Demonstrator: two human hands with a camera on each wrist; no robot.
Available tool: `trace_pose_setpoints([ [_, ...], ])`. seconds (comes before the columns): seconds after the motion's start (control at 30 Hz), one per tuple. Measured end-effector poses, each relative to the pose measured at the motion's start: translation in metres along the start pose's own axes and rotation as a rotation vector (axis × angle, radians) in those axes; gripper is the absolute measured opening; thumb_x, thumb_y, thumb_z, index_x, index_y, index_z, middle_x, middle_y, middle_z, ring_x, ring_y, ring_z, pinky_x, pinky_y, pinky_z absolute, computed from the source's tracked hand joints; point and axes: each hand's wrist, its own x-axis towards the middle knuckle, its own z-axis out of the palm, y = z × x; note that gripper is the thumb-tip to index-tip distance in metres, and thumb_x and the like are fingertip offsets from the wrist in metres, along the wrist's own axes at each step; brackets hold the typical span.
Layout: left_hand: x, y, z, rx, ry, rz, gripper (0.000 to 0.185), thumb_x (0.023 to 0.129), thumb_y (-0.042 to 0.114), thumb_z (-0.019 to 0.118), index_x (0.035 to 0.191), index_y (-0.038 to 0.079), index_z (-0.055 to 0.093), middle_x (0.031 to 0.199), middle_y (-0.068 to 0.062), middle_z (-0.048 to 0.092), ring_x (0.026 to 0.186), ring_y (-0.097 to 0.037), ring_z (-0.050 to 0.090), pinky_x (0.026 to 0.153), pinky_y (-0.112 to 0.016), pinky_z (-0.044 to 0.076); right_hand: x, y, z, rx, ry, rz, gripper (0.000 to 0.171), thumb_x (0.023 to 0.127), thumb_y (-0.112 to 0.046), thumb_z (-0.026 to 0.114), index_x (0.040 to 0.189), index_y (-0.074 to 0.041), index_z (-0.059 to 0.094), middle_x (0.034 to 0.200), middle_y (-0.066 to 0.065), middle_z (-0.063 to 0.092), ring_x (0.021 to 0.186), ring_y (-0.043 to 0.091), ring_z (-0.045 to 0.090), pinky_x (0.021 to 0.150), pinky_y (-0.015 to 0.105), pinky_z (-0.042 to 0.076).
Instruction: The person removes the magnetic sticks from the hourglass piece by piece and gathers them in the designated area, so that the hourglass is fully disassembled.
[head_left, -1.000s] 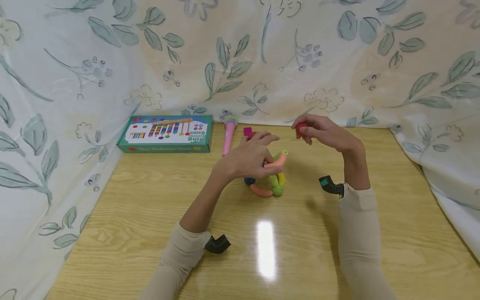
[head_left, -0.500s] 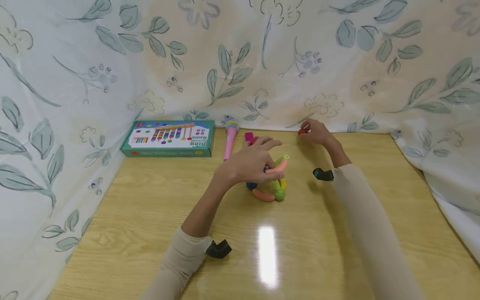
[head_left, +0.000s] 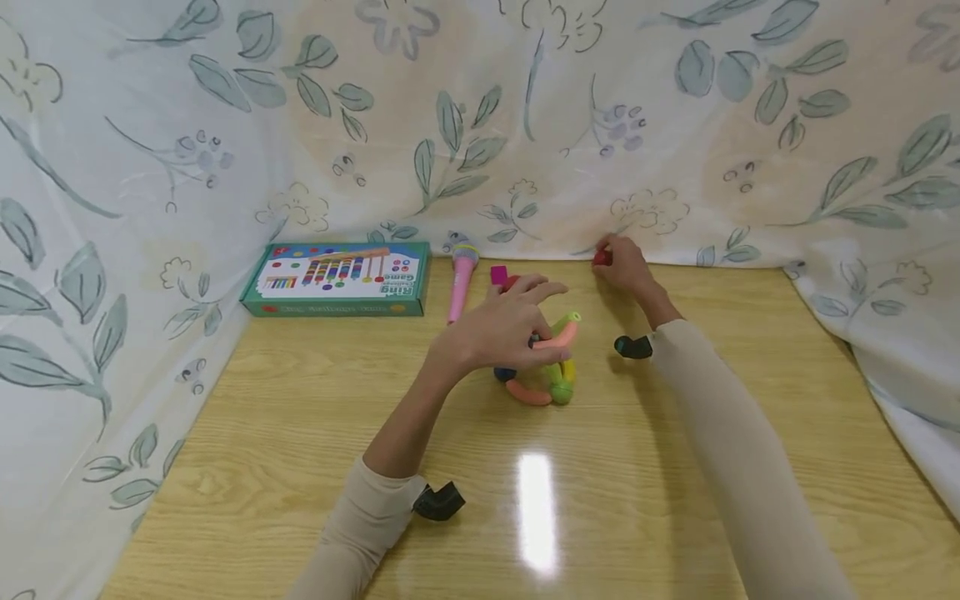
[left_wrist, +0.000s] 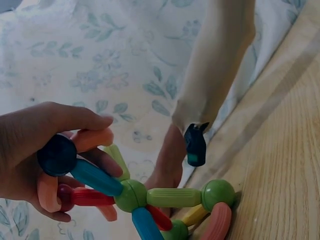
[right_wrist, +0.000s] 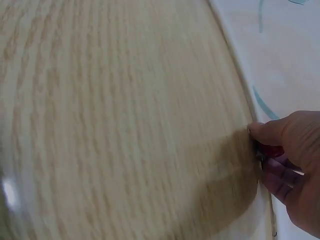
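Note:
My left hand [head_left: 498, 325] holds a structure of colored magnetic rods and balls [left_wrist: 175, 197] near the table's middle. In the left wrist view, thumb and fingers curl round its upper part, by a dark blue ball [left_wrist: 57, 155] and an orange curved rod [left_wrist: 93, 140]. Green, blue and red rods branch down to green balls, one close to the wood. At the table's back edge, my right hand [head_left: 627, 265] pinches a small red ball [head_left: 602, 257] between thumb and fingers. Seen from the right wrist, most of that ball [right_wrist: 270, 150] is hidden by the fingers.
A ring game box [head_left: 337, 279] lies at the back left of the wooden table [head_left: 300, 417]. Beside it is a pink toy microphone [head_left: 461, 283]. A magenta block [head_left: 498, 274] shows behind my left hand. Floral cloth [head_left: 480, 125] hangs along the back and sides.
My right hand has come down to the table's back edge with the red ball, its forearm reaching further forward. The left hand keeps its hold on the structure. The head view has tilted slightly.

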Motion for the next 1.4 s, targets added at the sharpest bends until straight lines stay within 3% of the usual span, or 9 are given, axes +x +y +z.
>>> trace_pose_setpoints([
  [0.13,0.002,0.001,0.0,0.001,-0.006,0.002,0.041,0.1,0.057,0.061,0.086,0.025,0.083,0.17,-0.001,0.035,0.159,-0.025,0.023,0.115,-0.079,0.029,-0.003,0.002,-0.003,-0.009,0.004,0.006,0.038,0.096,-0.003,0.072,0.127,0.007,0.052,0.131,0.039,0.055,0.127,0.053,0.049,0.109,0.064,0.044],
  [0.3,0.001,0.001,0.0,0.005,-0.007,0.0,0.041,0.1,0.057,0.061,0.086,0.025,0.084,0.17,-0.001,0.035,0.16,-0.026,0.023,0.116,-0.077,0.029,-0.005,0.003,-0.006,0.017,-0.052,0.056,0.046,0.098,-0.006,0.07,0.136,0.005,0.047,0.134,0.038,0.048,0.124,0.051,0.049,0.107,0.062,0.047],
  [0.53,-0.001,0.0,0.001,-0.008,-0.012,-0.008,0.041,0.1,0.056,0.061,0.084,0.025,0.083,0.171,-0.001,0.034,0.16,-0.027,0.023,0.116,-0.079,0.028,-0.006,0.008,-0.006,0.022,-0.052,0.069,0.05,0.096,-0.006,0.072,0.137,0.005,0.046,0.125,0.035,0.05,0.112,0.044,0.05,0.1,0.057,0.048],
  [0.8,-0.002,0.0,0.0,-0.003,-0.004,-0.004,0.042,0.1,0.057,0.061,0.089,0.024,0.084,0.17,-0.002,0.035,0.16,-0.027,0.023,0.116,-0.078,0.028,-0.009,0.005,-0.011,0.017,-0.068,0.064,0.052,0.095,-0.005,0.073,0.137,0.009,0.046,0.128,0.038,0.052,0.119,0.05,0.055,0.108,0.06,0.048],
  [1.0,0.0,0.0,-0.001,0.01,0.0,0.001,0.042,0.1,0.057,0.061,0.088,0.024,0.084,0.17,-0.002,0.035,0.159,-0.027,0.024,0.116,-0.077,0.029,-0.012,0.003,-0.016,-0.002,-0.08,0.082,0.055,0.095,-0.007,0.073,0.139,0.01,0.045,0.127,0.039,0.055,0.118,0.051,0.056,0.106,0.06,0.047],
  [1.23,-0.001,0.0,-0.001,0.012,-0.009,0.002,0.042,0.1,0.058,0.06,0.095,0.025,0.085,0.171,-0.002,0.034,0.16,-0.028,0.023,0.117,-0.077,0.028,-0.019,-0.015,-0.029,-0.069,-0.039,0.1,0.075,0.092,-0.021,0.08,0.147,0.007,0.039,0.145,0.045,0.033,0.133,0.062,0.031,0.11,0.07,0.032],
  [1.33,-0.001,-0.001,-0.001,0.005,-0.007,0.009,0.042,0.1,0.058,0.06,0.095,0.024,0.084,0.17,-0.003,0.034,0.16,-0.028,0.023,0.117,-0.077,0.027,-0.026,-0.034,-0.04,-0.061,-0.015,0.034,0.076,0.091,-0.02,0.081,0.148,0.006,0.039,0.149,0.044,0.029,0.138,0.062,0.025,0.112,0.073,0.026],
  [1.4,-0.002,-0.001,-0.002,0.001,-0.004,0.008,0.041,0.1,0.057,0.06,0.092,0.024,0.084,0.17,-0.003,0.035,0.16,-0.028,0.023,0.117,-0.077,0.027,-0.032,-0.05,-0.048,-0.024,-0.04,-0.042,0.07,0.092,-0.016,0.08,0.147,0.005,0.042,0.148,0.042,0.034,0.138,0.059,0.031,0.113,0.072,0.029],
])
